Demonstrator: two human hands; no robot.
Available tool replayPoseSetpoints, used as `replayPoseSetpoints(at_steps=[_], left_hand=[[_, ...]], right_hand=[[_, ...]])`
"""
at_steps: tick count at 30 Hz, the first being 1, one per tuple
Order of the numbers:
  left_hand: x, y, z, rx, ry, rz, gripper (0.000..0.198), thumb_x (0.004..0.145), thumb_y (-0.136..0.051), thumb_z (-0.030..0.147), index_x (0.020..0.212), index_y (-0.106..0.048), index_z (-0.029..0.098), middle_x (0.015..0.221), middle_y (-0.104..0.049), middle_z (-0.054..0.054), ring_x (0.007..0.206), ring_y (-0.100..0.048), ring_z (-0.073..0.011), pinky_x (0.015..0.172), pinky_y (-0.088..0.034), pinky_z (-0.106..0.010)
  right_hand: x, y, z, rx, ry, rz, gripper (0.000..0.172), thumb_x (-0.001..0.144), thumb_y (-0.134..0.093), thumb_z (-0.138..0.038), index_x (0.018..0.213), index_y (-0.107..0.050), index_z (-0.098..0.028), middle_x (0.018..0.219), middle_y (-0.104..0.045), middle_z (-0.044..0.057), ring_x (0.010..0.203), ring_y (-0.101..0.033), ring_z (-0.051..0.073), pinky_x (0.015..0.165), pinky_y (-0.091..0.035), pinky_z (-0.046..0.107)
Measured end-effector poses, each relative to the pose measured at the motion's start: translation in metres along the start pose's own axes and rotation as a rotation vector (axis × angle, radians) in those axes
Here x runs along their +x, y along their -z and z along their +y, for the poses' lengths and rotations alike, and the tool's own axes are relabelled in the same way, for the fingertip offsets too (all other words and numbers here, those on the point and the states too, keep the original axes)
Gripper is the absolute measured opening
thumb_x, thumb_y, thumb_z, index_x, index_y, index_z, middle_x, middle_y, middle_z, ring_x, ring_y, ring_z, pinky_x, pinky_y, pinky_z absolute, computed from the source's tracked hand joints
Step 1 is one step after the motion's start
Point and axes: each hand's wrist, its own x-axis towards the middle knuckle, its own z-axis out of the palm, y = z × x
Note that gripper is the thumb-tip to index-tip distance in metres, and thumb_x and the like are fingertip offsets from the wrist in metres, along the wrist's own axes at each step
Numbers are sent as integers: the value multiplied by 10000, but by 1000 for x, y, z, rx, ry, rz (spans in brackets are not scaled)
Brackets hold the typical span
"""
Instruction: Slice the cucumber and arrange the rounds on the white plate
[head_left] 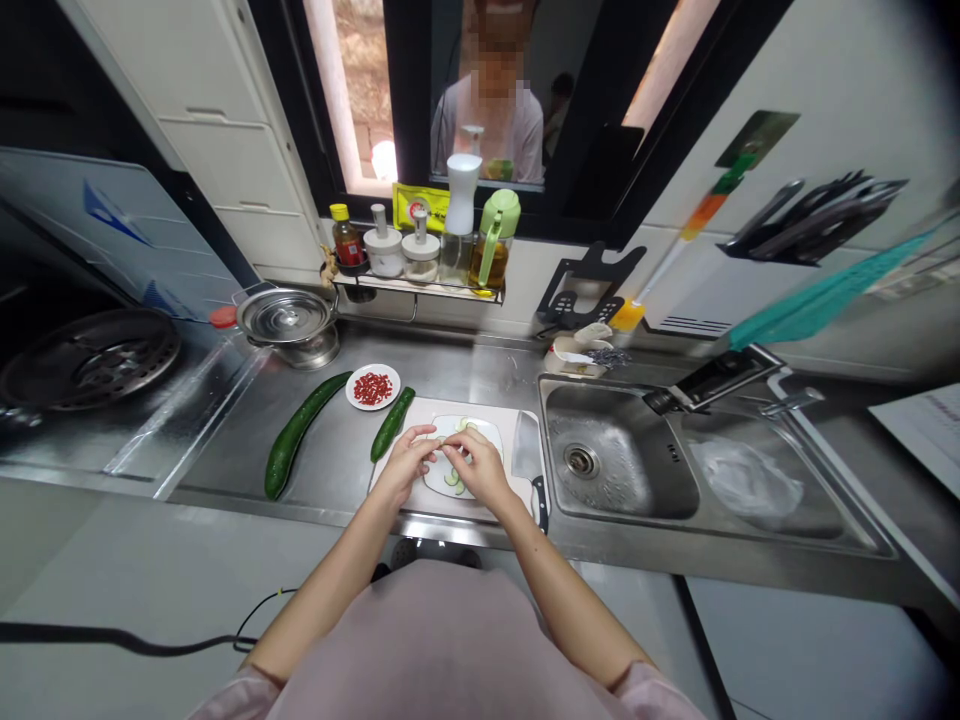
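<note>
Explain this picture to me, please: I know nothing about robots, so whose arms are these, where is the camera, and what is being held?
There is no robot here. These are a person's own bare arms, seen in one picture from a camera worn on the head, looking forward and down.

The left hand and right hand meet at the fingertips above a white plate with pale green slices on it. Whatever may be between the fingertips is too small to make out.

The plate sits on a cutting board, with a large knife at its right side. To the left, on the steel counter, lie a long green vegetable and a small dish of red pieces. A shorter green vegetable lies by the board's left edge. At right is a sink.
</note>
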Motion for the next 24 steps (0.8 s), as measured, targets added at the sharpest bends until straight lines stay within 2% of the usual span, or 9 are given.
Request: replayPoseSetpoints(at_steps=[5, 14, 19, 24], left_hand=[[4, -1, -4, -23, -71, -1, 581, 552, -797, 348, 1066, -574, 195, 766, -614, 8, 632, -557, -81, 524, -349, -168], [16, 0, -13, 24, -196, 3, 653, 517, -807, 442, 1061, -559, 179, 744, -588, 18, 639, -542, -86, 659, -428, -229], [29, 2, -18, 45, -242, -5, 598, 544, -782, 395, 1050, -548, 179, 749, -573, 27, 663, -554, -90, 692, -440, -234], [51, 9, -31, 165, -287, 13, 497, 573, -743, 318, 1015, -570, 171, 764, -577, 11, 689, -560, -100, 682, -440, -231]], right_hand=[[-1, -3, 6, -22, -37, 5, 218, 896, -529, -371, 847, -678, -220, 830, -618, 34, 790, -557, 155, 712, -425, 258], [5, -14, 21, 41, -163, 34, 271, 857, -538, -408, 718, -650, -203, 715, -604, 9, 641, -505, 128, 643, -405, 248], [10, -22, 37, 107, -288, -10, 267, 822, -549, -409, 703, -651, -193, 685, -624, 7, 645, -524, 133, 616, -402, 237], [17, -30, 56, 86, -334, -99, 252, 799, -562, -379, 652, -639, -189, 632, -613, -15, 614, -517, 122, 589, -384, 217]])
